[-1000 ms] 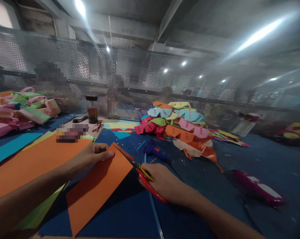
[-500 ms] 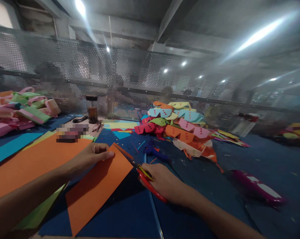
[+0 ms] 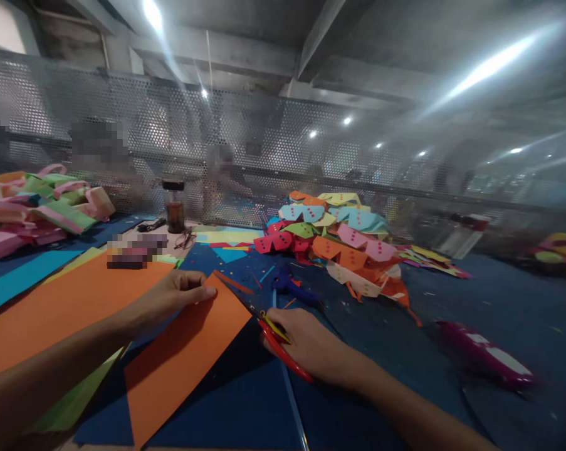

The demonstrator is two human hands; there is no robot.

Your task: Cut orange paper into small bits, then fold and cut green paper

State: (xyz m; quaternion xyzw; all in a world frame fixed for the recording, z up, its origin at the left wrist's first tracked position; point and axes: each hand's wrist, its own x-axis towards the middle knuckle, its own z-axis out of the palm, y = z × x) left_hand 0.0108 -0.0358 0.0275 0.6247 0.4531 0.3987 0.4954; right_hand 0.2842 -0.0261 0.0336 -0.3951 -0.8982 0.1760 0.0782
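The left hand (image 3: 186, 291), just left of the middle of the frame, pinches the top end of a piece of orange paper (image 3: 188, 363). Its thumb lies flat on the face of the paper, and the fingers are bent, their tips partly hidden behind it. The paper slants from the middle of the frame down to the lower left, tilted above a blue table (image 3: 226, 419).

The right hand (image 3: 306, 344), right of the middle, is closed around the red and yellow handles of a pair of scissors (image 3: 287, 360); most of its fingers are hidden beneath. The short visible part of the blades points up and left, at the right corner of the paper. Whether the blades touch it, I cannot tell. A thin orange strip (image 3: 234, 283) runs along the paper's top edge, its right end apart from the paper; whether its left end is joined is unclear.

A larger orange sheet (image 3: 76, 307) lies under the left forearm. Just beyond the right hand is a blue glue gun (image 3: 296, 289), with a heap of paper masks (image 3: 343, 244) behind it. A purple object (image 3: 487, 354) lies at the lower right.
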